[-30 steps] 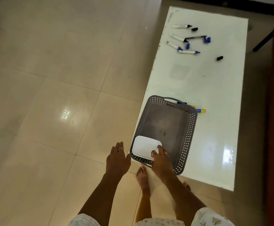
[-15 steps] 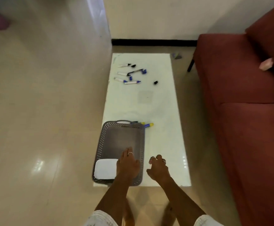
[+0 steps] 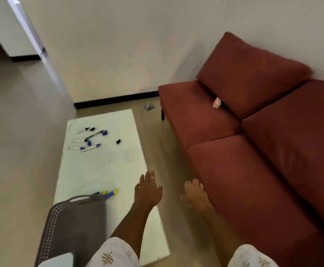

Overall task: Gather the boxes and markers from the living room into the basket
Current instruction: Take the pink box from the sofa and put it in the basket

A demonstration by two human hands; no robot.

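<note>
The grey perforated basket point(image 3: 50, 224) stands on the near end of the white table point(image 3: 99, 170), with a white box point(image 3: 59, 260) in its near corner. Several markers and loose caps point(image 3: 89, 139) lie at the table's far end. A blue and yellow marker point(image 3: 110, 193) lies just beyond the basket. A small pink box point(image 3: 216, 102) rests on the red sofa's far seat. My left hand point(image 3: 147, 189) hovers over the table's right edge, fingers spread and holding nothing. My right hand point(image 3: 195, 193) hangs between table and sofa, fingers loosely curled, holding nothing.
The red sofa point(image 3: 263, 170) runs along the right side, with a narrow strip of floor between it and the table. A small dark object point(image 3: 148, 106) lies on the floor past the table near the wall. A doorway opens at the far left.
My view has swung up and right, bringing the sofa and the pink box into sight. My right hand has let go of the white box, which now lies in the basket. Both hands have moved right.
</note>
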